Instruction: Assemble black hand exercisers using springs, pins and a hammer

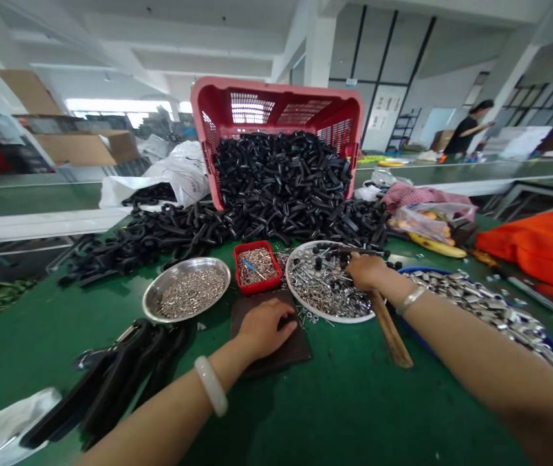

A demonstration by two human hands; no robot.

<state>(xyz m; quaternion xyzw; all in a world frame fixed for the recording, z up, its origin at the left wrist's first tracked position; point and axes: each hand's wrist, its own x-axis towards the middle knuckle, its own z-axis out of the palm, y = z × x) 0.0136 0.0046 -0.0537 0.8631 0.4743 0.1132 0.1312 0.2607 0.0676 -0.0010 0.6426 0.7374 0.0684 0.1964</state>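
Observation:
My left hand (pixel 267 329) rests on a dark square pad (pixel 288 359), fingers loosely curled, the thumb apart from them, nothing visible between. My right hand (pixel 370 273) reaches over a round white tray (pixel 327 315) of loose screws, nuts and black-headed parts. Its fingers bend downward, and whatever they hold is hidden. Under that hand runs a wooden handle (pixel 391 333), like a hammer's, angled across the tray's right rim. A red box (pixel 259 286) of small screws with a blue stick stands behind the pad. Left of it is a metal dish (pixel 149 304) of small metal pieces.
A pink crate (pixel 281 87) lies tipped, spilling black curved parts (pixel 281 175) over the table's back. Longer black handled pieces (pixel 116 369) lie front left. On the right are a blue tray (pixel 416 336) of metal sleeves, bananas (pixel 436 246) and orange cloth (pixel 542 246). A person (pixel 465 133) stands far behind.

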